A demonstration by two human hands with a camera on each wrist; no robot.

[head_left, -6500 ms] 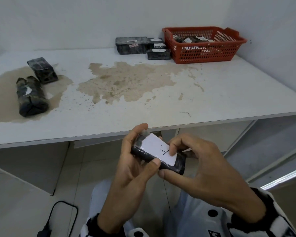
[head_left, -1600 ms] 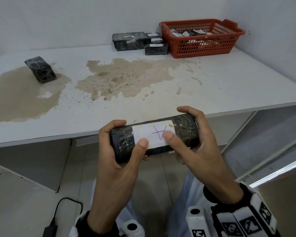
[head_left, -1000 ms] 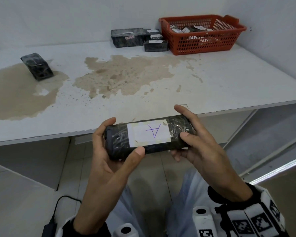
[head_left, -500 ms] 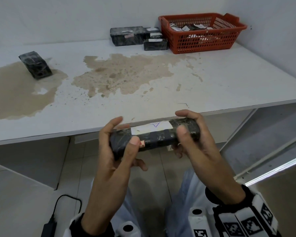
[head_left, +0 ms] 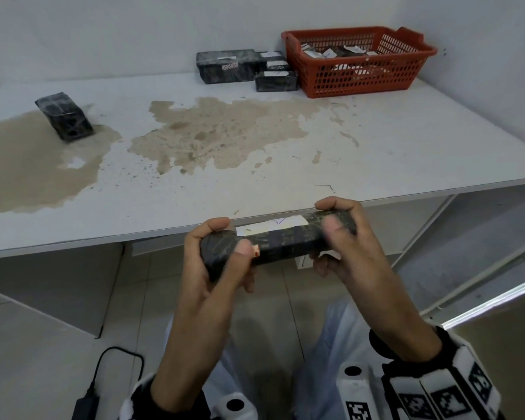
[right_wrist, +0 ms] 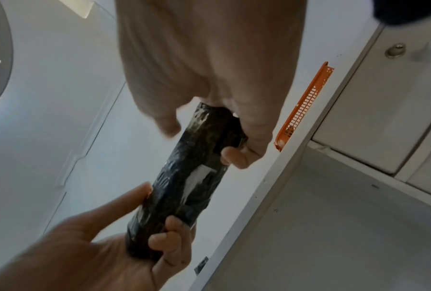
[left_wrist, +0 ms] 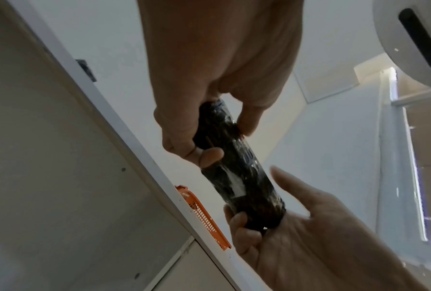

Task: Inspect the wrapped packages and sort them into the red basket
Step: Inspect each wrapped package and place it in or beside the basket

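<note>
A long black wrapped package (head_left: 281, 241) with a white label is held level just below the table's front edge. My left hand (head_left: 222, 247) grips its left end, thumb on the near side. My right hand (head_left: 335, 219) grips its right end, fingers curled over the top. The label faces up and away, so its blue mark barely shows. Both wrist views show the package (left_wrist: 237, 167) (right_wrist: 184, 177) held at both ends. The red basket (head_left: 358, 60), with several wrapped packages inside, stands at the table's far right corner.
A small black package (head_left: 64, 116) lies on the far left of the stained white table (head_left: 406, 140). Three black packages (head_left: 243, 69) sit just left of the basket. A wall runs close on the right. A cable and adapter (head_left: 103, 377) lie on the floor.
Both hands have rolled the package away from me, so the label with its blue mark turned from facing me to the top edge. An earlier, smaller labelled package is gone from my hands.
</note>
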